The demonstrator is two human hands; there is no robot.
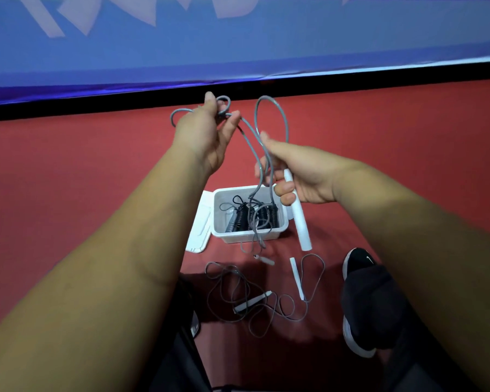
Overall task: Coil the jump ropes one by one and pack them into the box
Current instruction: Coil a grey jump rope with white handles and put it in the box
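- Jump ropes outside the box: two, both grey-corded with white handles; four handles counted in all
- Held rope [284, 120]: raised between both hands above the box; cord in several loose loops, the rest hanging down across the box
- Left hand [207, 134]: fingers curled round a small bunch of cord loops
- Right hand [306, 176]: wrapped around one white handle [299, 219], cord strands running through the fingers; handle points downward
- Second handle [265, 260]: low, just in front of the box; contact with the floor cannot be told
- Second rope [238, 290]: loose on the red floor [96, 193] near a black shoe [357, 264]; two handles, apart
- Box [249, 236]: one, white, open; lid [200, 222] beside it; black coils [239, 217] inside, number unclear
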